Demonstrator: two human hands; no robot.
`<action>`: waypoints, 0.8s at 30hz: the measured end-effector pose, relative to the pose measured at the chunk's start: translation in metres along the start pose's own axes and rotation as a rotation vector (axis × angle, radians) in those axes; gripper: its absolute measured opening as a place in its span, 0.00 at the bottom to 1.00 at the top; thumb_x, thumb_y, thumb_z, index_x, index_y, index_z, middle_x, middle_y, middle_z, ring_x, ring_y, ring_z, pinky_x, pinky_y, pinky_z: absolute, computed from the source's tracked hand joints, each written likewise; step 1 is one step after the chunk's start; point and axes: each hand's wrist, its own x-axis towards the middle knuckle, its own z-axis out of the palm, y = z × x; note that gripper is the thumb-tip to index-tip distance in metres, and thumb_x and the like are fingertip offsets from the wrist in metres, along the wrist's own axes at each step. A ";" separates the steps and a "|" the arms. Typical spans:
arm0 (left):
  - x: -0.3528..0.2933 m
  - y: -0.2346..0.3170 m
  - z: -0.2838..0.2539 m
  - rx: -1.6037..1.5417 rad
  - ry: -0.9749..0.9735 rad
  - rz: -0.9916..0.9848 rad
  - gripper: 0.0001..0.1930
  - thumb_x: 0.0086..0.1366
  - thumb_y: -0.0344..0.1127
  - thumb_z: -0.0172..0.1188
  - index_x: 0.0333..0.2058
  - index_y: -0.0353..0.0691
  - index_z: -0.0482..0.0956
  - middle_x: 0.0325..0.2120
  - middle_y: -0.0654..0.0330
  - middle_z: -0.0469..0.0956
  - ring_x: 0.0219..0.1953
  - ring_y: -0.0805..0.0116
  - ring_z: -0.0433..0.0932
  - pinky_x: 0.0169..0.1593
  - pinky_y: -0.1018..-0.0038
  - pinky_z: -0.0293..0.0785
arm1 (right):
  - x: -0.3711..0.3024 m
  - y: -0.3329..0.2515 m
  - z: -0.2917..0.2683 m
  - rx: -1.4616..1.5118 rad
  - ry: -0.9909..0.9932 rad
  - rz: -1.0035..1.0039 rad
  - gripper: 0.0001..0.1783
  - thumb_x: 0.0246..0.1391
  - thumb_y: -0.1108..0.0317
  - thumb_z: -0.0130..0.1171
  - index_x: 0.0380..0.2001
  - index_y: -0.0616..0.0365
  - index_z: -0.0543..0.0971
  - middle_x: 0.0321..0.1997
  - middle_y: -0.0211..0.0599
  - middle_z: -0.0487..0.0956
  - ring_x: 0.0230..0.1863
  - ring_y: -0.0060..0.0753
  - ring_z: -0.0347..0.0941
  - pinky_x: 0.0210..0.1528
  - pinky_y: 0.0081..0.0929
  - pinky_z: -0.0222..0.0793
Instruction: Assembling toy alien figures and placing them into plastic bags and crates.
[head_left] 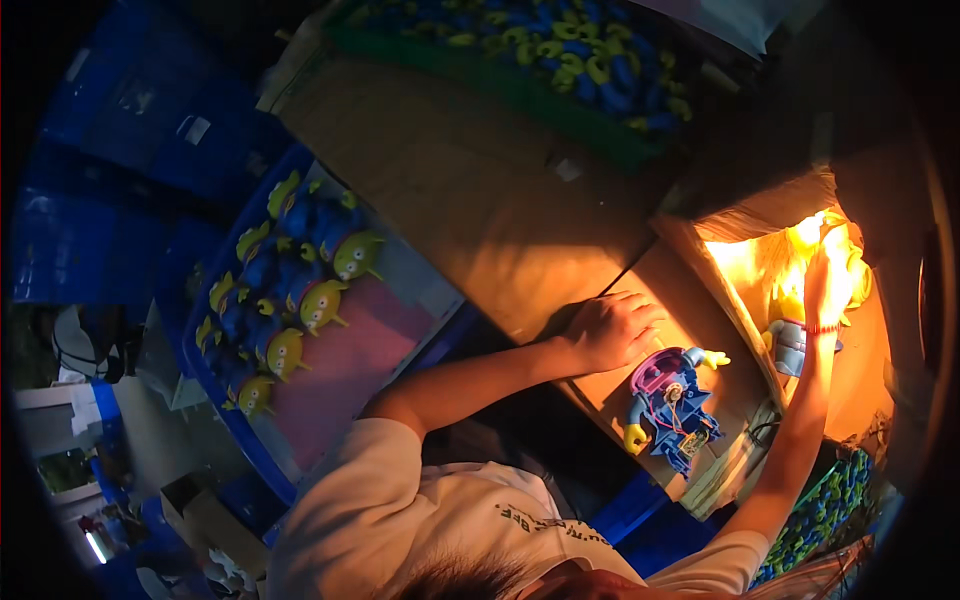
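My left hand (pixel 615 330) rests on the brown work surface (pixel 560 270), its fingers lying loosely on it with nothing in them. Just below it lies an opened blue toy body (pixel 672 410), with a purple part, thin wires and yellow-green hands. My right hand (pixel 826 285) reaches into a brightly lit cardboard box (pixel 745 330), among yellow toy pieces (pixel 855 275). Glare washes out its fingertips, so I cannot tell what they hold. A blue-grey toy body (pixel 790 345) lies beside my right wrist.
A blue bin (pixel 250 440) at the left holds several green-headed, three-eyed toy figures (pixel 322 303). A green crate (pixel 480 85) of blue and yellow-green parts stands at the far side. More small parts (pixel 825 515) fill a container at the lower right. Blue crates (pixel 170 130) are stacked far left.
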 end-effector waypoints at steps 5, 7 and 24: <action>-0.013 0.071 0.033 -0.881 -0.041 -0.320 0.36 0.69 0.50 0.61 0.69 0.45 0.56 0.59 0.44 0.68 0.55 0.57 0.76 0.50 0.64 0.80 | -0.070 -0.076 -0.089 0.307 0.179 -0.225 0.09 0.58 0.69 0.57 0.40 0.60 0.80 0.34 0.46 0.79 0.34 0.47 0.78 0.36 0.40 0.74; -0.007 0.105 0.024 -1.298 -0.122 -0.581 0.46 0.66 0.57 0.64 0.72 0.45 0.47 0.61 0.47 0.66 0.60 0.58 0.71 0.56 0.65 0.77 | -0.125 -0.122 -0.131 0.383 0.152 -0.374 0.11 0.55 0.70 0.59 0.40 0.61 0.81 0.35 0.45 0.79 0.35 0.46 0.77 0.37 0.40 0.74; -0.013 0.111 -0.055 -1.169 -0.788 -0.099 0.53 0.54 0.24 0.73 0.73 0.45 0.49 0.61 0.57 0.70 0.63 0.64 0.69 0.66 0.65 0.65 | -0.201 -0.153 -0.190 1.561 -0.260 -0.247 0.13 0.57 0.68 0.67 0.40 0.66 0.80 0.37 0.39 0.80 0.35 0.30 0.75 0.39 0.25 0.71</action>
